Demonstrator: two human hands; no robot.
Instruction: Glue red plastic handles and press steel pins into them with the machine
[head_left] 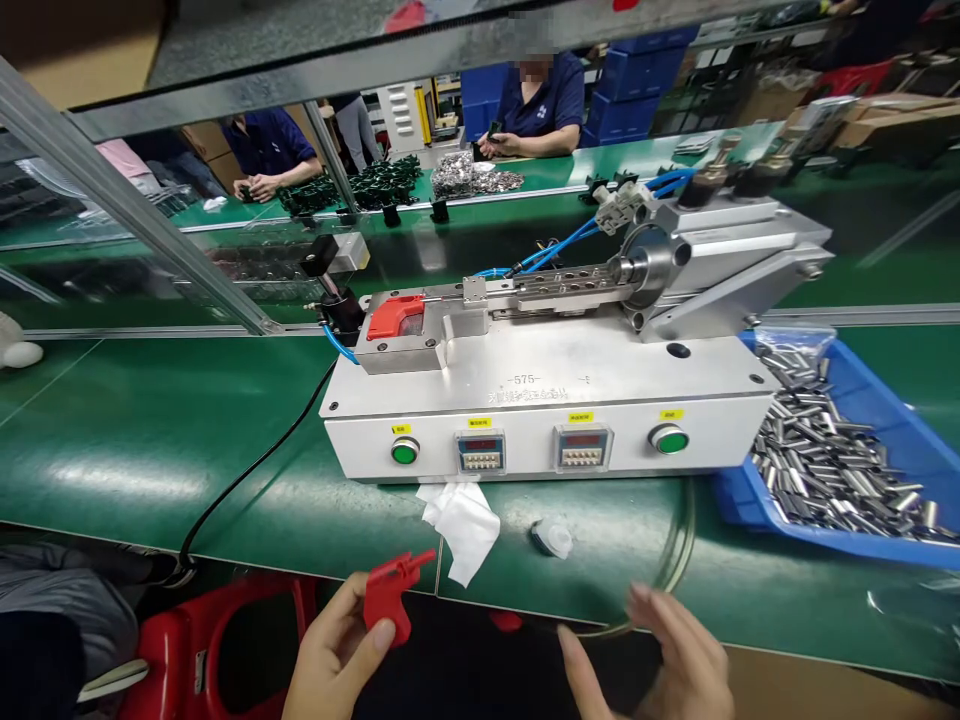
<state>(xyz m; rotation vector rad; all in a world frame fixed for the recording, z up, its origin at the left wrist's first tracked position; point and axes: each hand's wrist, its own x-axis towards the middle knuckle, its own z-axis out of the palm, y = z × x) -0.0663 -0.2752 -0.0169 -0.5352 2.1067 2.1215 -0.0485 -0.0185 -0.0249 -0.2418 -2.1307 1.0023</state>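
Note:
My left hand [334,655] is at the bottom edge, pinching a small red plastic part [391,592] between thumb and fingers. My right hand [664,655] hovers at the table's near edge with fingers spread and nothing in it. Ahead stands a grey press machine [547,400] with two green buttons and two counters. A second red plastic part [397,315] sits in the machine's fixture on top left. A blue tray [892,420] of several metal tubes lies to the right of my right hand.
A white cloth [461,520] and a small clear cap [553,538] lie on the green table [150,440] before the machine. A black cable [247,470] runs off the left edge. A red stool [225,640] stands below. Two people work across the far bench.

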